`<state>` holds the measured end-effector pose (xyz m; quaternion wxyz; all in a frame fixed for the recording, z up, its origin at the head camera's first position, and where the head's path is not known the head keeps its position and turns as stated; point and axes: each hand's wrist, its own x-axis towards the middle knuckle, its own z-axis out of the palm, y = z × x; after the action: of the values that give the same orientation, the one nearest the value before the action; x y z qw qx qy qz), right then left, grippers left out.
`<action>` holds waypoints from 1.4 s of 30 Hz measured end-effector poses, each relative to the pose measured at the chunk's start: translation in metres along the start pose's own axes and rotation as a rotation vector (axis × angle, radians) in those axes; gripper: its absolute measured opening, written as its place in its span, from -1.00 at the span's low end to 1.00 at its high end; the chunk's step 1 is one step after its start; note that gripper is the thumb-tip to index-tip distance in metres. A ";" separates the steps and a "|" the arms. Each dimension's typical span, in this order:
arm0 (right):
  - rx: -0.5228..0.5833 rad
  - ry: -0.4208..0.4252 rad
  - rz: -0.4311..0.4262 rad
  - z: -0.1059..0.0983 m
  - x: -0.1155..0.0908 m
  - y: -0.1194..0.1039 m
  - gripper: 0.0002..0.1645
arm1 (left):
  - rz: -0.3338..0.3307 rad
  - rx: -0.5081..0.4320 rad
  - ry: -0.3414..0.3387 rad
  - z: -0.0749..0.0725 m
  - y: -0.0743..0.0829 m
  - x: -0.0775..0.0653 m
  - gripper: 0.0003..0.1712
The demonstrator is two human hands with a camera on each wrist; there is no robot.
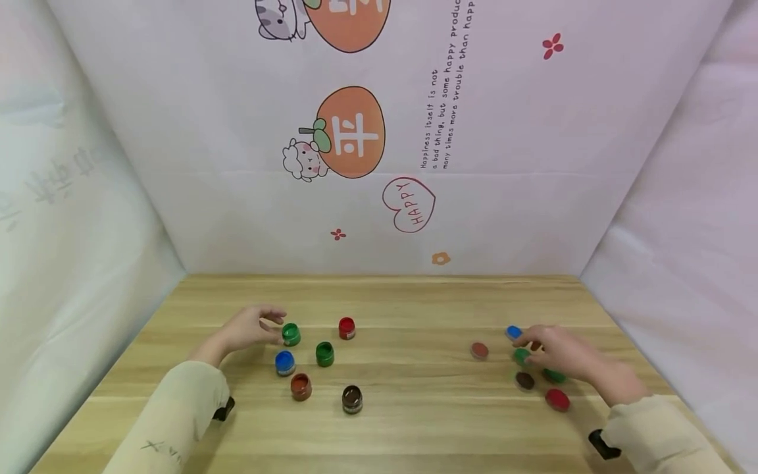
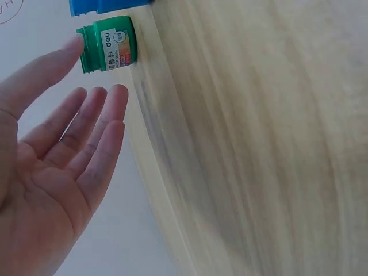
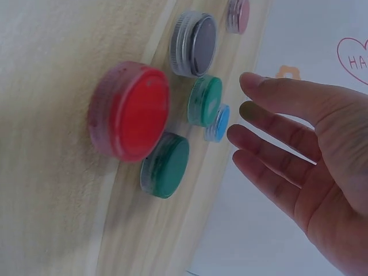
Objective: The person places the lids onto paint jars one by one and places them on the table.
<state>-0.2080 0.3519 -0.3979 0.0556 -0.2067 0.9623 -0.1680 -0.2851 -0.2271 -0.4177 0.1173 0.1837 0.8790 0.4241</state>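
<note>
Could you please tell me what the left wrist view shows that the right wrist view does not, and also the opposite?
Only the left wrist view shows the left hand, a green paint jar labelled "deli" and part of a blue paint jar.

Only the right wrist view shows the right hand, a printed orange flower, a red lid, dark green lid, lighter green lid, dark brown lid, blue lid and reddish-brown lid.

Both show the wooden tabletop, the white backdrop and part of the heart drawing.

Plast. jars (image 1: 325,360), smooth wd. table (image 1: 426,421)
</note>
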 end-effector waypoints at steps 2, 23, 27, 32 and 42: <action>0.004 -0.004 0.006 0.002 0.001 0.001 -0.65 | -0.009 -0.007 -0.010 -0.001 -0.002 -0.001 -0.32; -0.092 0.004 -0.031 0.018 0.014 0.008 -0.64 | -0.064 0.053 -0.041 0.010 0.000 0.011 -0.41; -0.092 0.002 -0.041 0.019 0.014 0.008 -0.64 | -0.058 0.069 -0.036 0.011 -0.005 0.015 -0.45; -0.063 -0.006 -0.029 0.020 0.016 0.010 -0.64 | -0.069 0.071 -0.026 0.012 -0.001 0.015 -0.56; -0.040 -0.021 0.016 0.020 0.016 0.009 -0.65 | -0.066 0.073 -0.037 0.012 -0.002 0.014 -0.63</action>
<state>-0.2227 0.3470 -0.4207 0.0629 -0.2017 0.9665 -0.1460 -0.2941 -0.2136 -0.4279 0.1406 0.1662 0.8971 0.3844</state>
